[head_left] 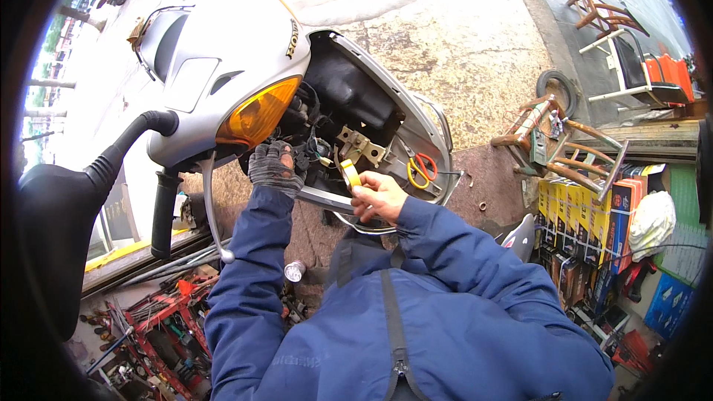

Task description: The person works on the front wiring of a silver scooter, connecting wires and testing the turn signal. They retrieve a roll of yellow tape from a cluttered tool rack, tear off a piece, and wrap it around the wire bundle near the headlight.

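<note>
My left hand (pixel 276 168), in a worn dark glove with torn spots, is closed among the black wiring (pixel 303 150) under the orange turn-signal lens (pixel 258 120) of a silver scooter (pixel 245 52). What its fingers hold is hidden. A roll of yellow tape (pixel 350 174) is pinched on edge in my bare right hand (pixel 377 197), just right of the wiring. Above that hand, a metal bracket (pixel 360 146) shows in the opened scooter body. Scissors (pixel 421 170) with red and yellow handles lie to the right on the grey panel.
A brake lever (pixel 211 200) and black mirror (pixel 67 230) jut out at left. Tools fill a red rack (pixel 160 327) at lower left. Wooden stools (pixel 564 141), a tyre (pixel 557 89) and stacked boxes (pixel 579 215) stand at right. A small round can (pixel 295 271) sits below my left forearm.
</note>
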